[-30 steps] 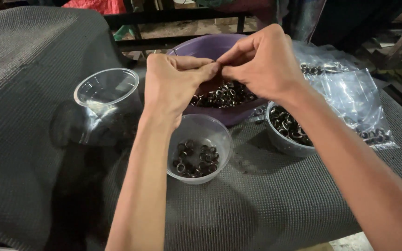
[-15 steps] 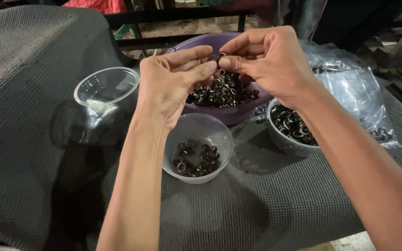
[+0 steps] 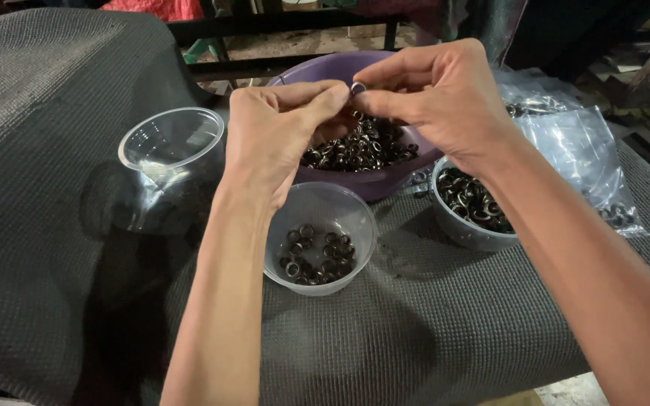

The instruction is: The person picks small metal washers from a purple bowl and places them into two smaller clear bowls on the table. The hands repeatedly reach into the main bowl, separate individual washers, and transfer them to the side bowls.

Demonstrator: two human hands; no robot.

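left hand [image 3: 272, 143] + right hand [image 3: 438, 98]: both grips pinching one small ring [image 3: 357, 88]; above purple bowl [image 3: 317, 69]

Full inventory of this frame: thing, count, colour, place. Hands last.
purple bowl: 1, purple, far centre, holds a heap of dark metal rings
clear cup: 1, clear, near centre below the hands, a layer of rings in the bottom
grey cup: 1, grey, right of the clear cup, part full of rings
empty cup: 1, clear, left, tilted, nothing seen inside
plastic bags: several, clear, far right, some rings inside
mat: 1, dark grey textured, covers the table
ring: 1, metal, pinched between both hands over the purple bowl
left hand: thumb and forefinger on the ring
right hand: fingertips on the ring
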